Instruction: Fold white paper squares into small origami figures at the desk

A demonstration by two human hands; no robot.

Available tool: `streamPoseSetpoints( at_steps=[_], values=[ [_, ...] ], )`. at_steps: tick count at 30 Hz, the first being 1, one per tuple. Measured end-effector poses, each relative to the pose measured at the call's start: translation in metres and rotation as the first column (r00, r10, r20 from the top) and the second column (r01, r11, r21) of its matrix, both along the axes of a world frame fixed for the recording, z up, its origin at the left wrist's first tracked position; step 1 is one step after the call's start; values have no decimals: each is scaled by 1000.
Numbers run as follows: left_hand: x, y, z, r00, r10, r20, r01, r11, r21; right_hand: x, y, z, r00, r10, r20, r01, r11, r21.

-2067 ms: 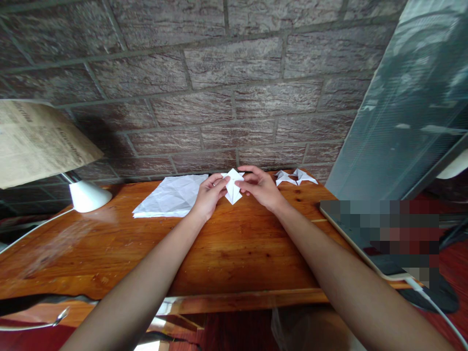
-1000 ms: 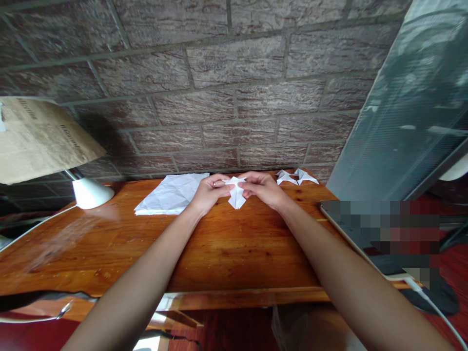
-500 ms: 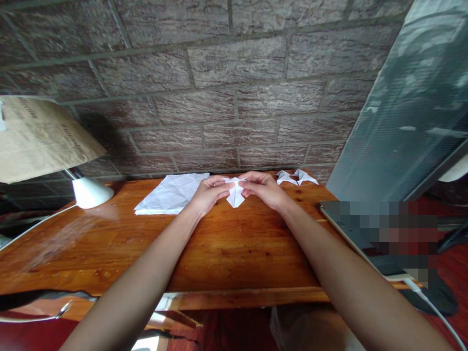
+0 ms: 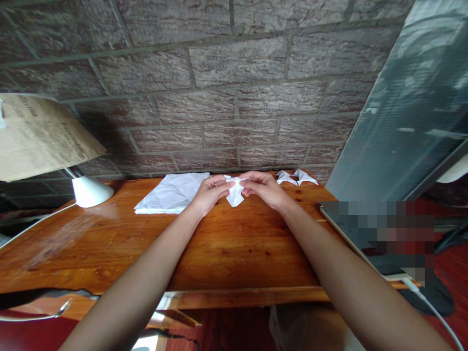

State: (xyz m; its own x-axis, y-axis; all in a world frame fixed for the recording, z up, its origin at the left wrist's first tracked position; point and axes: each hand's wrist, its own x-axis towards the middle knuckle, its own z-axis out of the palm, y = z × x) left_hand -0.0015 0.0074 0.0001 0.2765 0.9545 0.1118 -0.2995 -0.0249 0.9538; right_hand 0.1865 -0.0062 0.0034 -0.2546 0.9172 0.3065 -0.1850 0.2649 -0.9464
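Observation:
A small piece of folded white paper (image 4: 235, 194) is held between my two hands above the wooden table, its pointed end toward me. My left hand (image 4: 211, 194) pinches its left side with thumb and fingers. On the right side, my right hand (image 4: 263, 189) grips it the same way, thumb on the near face. Fingers hide parts of the upper edge. Left of my left hand lies a stack of creased white paper sheets (image 4: 170, 192). Two folded paper shapes (image 4: 297, 177) stand beyond my right hand, near the wall.
A lamp with a white base (image 4: 93, 191) and a newsprint-like shade (image 4: 47, 136) stands at the left. A tablet-like device (image 4: 351, 234) with a white cable (image 4: 435, 304) lies at the table's right edge. The brick wall (image 4: 234, 102) rises directly behind the wooden table (image 4: 241, 253).
Both hands stay in nearly the same place. The folded paper's upper edge shows slightly more spread between my fingers.

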Motion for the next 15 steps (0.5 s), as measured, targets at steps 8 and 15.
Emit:
streamPoseSetpoints(
  at_steps=[8,15],
  values=[
    [3,2,-9,998,-35,51,31,997,73,-2,1,0,998,-30,-48,31,999,11],
    [7,4,-10,998,60,-3,-58,976,212,-7,-1,1,996,-87,-28,87,996,11]
  ],
)
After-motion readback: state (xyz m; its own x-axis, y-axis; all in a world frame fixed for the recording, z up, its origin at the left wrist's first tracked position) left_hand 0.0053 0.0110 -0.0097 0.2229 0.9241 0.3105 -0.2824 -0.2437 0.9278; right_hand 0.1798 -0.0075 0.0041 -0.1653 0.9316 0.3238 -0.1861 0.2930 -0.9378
